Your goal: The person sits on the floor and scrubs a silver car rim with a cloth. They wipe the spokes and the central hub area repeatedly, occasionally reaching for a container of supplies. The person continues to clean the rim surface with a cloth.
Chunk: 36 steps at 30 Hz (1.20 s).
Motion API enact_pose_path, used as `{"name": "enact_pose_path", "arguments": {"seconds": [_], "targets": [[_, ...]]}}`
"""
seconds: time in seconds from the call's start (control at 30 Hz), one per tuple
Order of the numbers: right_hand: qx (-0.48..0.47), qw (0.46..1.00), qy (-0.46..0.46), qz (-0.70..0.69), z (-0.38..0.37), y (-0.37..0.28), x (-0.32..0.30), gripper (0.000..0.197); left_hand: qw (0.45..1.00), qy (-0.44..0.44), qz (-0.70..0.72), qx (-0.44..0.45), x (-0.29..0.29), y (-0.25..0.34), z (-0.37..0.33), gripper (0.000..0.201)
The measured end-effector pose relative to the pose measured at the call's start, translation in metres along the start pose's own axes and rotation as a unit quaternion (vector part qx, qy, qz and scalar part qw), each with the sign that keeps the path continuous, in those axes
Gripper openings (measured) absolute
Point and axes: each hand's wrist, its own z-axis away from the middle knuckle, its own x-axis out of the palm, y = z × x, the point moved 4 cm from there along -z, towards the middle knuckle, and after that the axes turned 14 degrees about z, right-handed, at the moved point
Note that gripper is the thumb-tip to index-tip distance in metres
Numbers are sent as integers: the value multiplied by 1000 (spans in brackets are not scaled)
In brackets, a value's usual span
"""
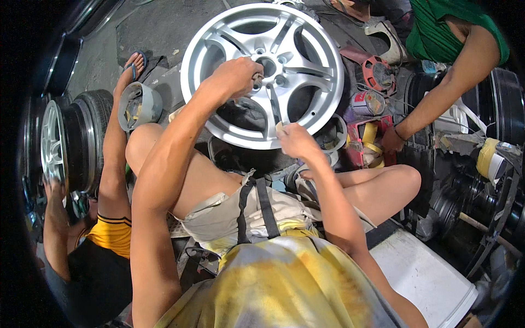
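Observation:
A silver alloy wheel rim (309, 70) with split spokes lies face up in front of my knees. My left hand (235, 77) is closed at its centre hub, fingers curled beside the lug holes. A small brownish thing shows at those fingertips, too little of it to name. Lower on the rim, my right hand (298, 143) pinches a small tan piece of sandpaper (280, 129) against the end of a spoke near the outer lip.
A grey bucket (141, 106) stands left of the rim. To the right are a paint can (367, 103), a red crate (361, 139) with yellow tape rolls and a co-worker's hand (391, 140). Another person sits left by a tyre (90, 126). A white box (421, 279) lies at lower right.

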Motion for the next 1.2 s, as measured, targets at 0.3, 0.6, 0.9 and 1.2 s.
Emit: {"name": "enact_pose_path", "arguments": {"seconds": [0.3, 0.6, 0.9, 1.2], "targets": [[-287, 832, 269, 391, -10, -18, -59, 21, 995, 92, -12, 34, -18, -15, 3, 38], [-345, 624, 59, 699, -47, -25, -57, 25, 990, 132, 39, -13, -37, -12, 11, 37], [-406, 692, 0, 597, -32, -15, -44, 36, 990, 135, 22, -18, -45, -6, 14, 36], [-384, 718, -35, 579, -20, -20, -53, 29, 982, 186, 34, 10, -45, -11, 14, 28]]}}
